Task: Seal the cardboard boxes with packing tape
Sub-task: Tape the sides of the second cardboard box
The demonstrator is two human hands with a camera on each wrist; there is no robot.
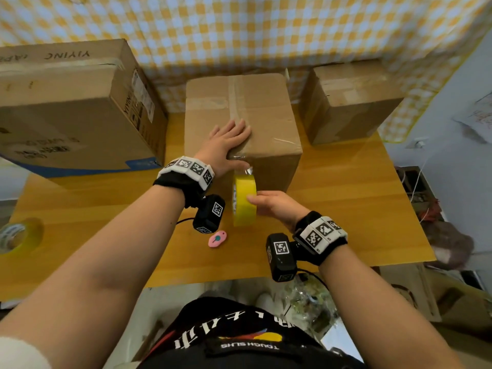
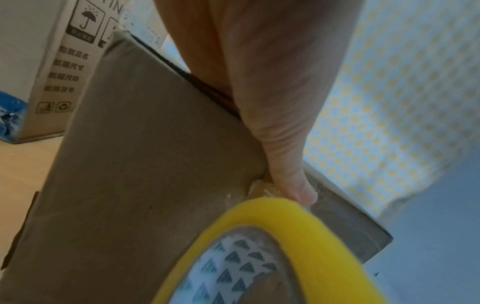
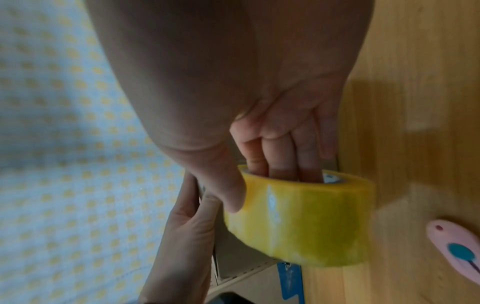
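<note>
A brown cardboard box [image 1: 261, 113] stands mid-table with clear tape along its top seam. My left hand [image 1: 229, 139] lies flat on the box's top near the front edge, fingers straight, thumb [image 2: 298, 185] pressing the tape at the corner. My right hand [image 1: 271, 206] grips a yellow tape roll [image 1: 244, 201] held against the box's front face, fingers [image 3: 280, 164] inside the core and thumb on the outer face of the tape roll [image 3: 306, 222]. A short clear strip runs from the roll up to the box edge. The tape roll [image 2: 298, 246] fills the bottom of the left wrist view.
A large printed box [image 1: 74, 113] stands at the left and a smaller brown box [image 1: 351, 99] at the back right. A pink cutter [image 1: 217, 238] lies near the front, also the cutter [image 3: 457, 246]. Another tape roll [image 1: 16, 235] sits at the far left edge. The wooden table [image 1: 359, 209] shows to the right.
</note>
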